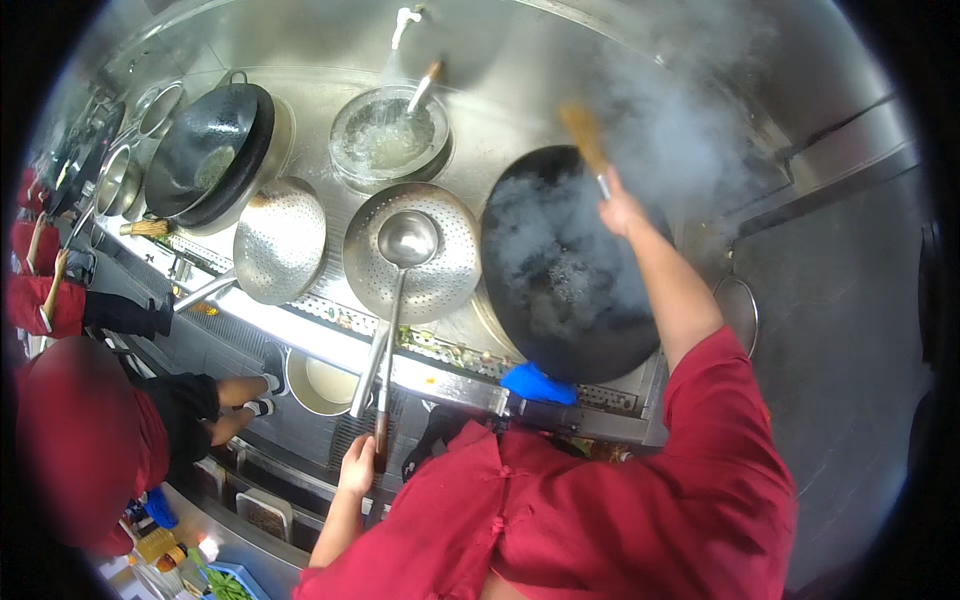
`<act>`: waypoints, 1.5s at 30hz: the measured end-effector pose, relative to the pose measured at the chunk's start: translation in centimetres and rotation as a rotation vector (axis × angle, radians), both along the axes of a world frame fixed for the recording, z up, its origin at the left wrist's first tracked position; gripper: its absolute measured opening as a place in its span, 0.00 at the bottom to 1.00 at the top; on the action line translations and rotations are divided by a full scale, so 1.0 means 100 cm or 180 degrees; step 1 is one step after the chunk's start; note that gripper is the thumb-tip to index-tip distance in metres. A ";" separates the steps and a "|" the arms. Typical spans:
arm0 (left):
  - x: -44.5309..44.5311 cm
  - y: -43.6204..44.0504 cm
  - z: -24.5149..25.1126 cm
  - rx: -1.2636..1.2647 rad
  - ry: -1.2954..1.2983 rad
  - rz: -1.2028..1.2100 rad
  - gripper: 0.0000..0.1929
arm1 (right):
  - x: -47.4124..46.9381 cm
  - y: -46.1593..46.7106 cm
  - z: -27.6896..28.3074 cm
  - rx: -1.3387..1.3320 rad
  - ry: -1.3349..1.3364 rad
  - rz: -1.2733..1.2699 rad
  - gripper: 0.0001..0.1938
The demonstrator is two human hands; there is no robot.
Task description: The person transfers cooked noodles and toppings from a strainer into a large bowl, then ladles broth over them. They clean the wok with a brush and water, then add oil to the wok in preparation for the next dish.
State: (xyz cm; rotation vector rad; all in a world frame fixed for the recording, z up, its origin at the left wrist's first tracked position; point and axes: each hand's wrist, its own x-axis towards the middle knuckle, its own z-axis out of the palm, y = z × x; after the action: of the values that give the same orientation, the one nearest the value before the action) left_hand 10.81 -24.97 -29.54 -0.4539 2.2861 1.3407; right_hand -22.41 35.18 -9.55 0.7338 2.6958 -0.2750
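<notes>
My right hand [621, 212] grips a bamboo wok brush [583, 136], its bristles blurred and pointing away over the far rim of a large black wok [600, 337]. Steam rises thickly from the wok, where a little bubbling liquid shows at the bottom. My left hand [357, 466] is at the wooden end of a long-handled metal ladle [394, 322], its fingers partly hidden. The ladle's bowl rests in a perforated strainer [365, 262], whose own handle juts over the counter's front edge. A blue cloth [538, 383] lies against the wok's near rim.
Water runs from a white tap [405, 22] into a metal basin [345, 131] holding another brush. A second strainer [281, 240] and stacked black woks [199, 150] stand to the left. A bucket [307, 390] is below the counter. A person in red [154, 427] stands at left.
</notes>
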 end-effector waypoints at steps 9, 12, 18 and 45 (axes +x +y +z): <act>-0.153 0.022 0.116 -0.0372 0.1367 -0.0171 0.08 | 0.094 -0.043 -0.042 -0.2646 -0.0179 -0.1267 0.26; -0.209 0.097 0.202 -0.0256 0.1940 -0.0073 0.10 | 0.184 -0.037 -0.019 -0.3382 -0.2197 -0.0031 0.28; -0.072 0.200 0.363 0.0834 0.3750 -0.1781 0.07 | 0.180 0.124 -0.019 -0.1149 0.0169 -0.0404 0.30; 0.061 0.385 0.182 -0.1654 0.2599 -0.3244 0.16 | 0.274 0.162 -0.035 -0.2064 0.0332 -0.0685 0.22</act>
State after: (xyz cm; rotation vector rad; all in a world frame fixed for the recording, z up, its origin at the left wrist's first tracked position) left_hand 16.87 13.49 -11.34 1.1935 2.7726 0.3941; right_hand 5.03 51.39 -13.09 0.8041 2.3782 -1.1940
